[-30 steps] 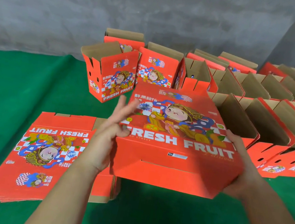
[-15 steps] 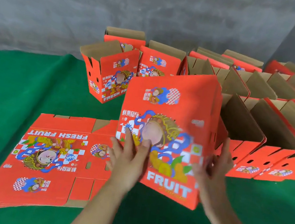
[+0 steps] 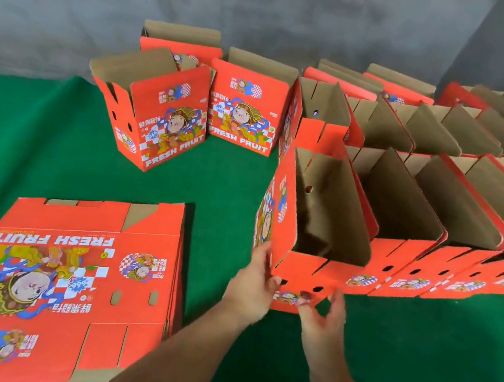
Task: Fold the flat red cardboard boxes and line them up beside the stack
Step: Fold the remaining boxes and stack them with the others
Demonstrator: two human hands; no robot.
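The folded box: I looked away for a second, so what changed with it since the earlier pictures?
The box went from held up in front to standing open-topped at the near row's left end. The left hand still touches its corner; the right hand has let go. The flat stack stayed put.

The folded box (image 3: pixel 315 222) you held up in front of you a second ago, printed face toward you, now stands upright and open-topped on the green cloth (image 3: pixel 32 152), at the near end of the row of folded boxes (image 3: pixel 440 224). Your left hand (image 3: pixel 252 287) has dropped to its near-left corner; your right hand (image 3: pixel 324 318) hovers at its lower front edge.
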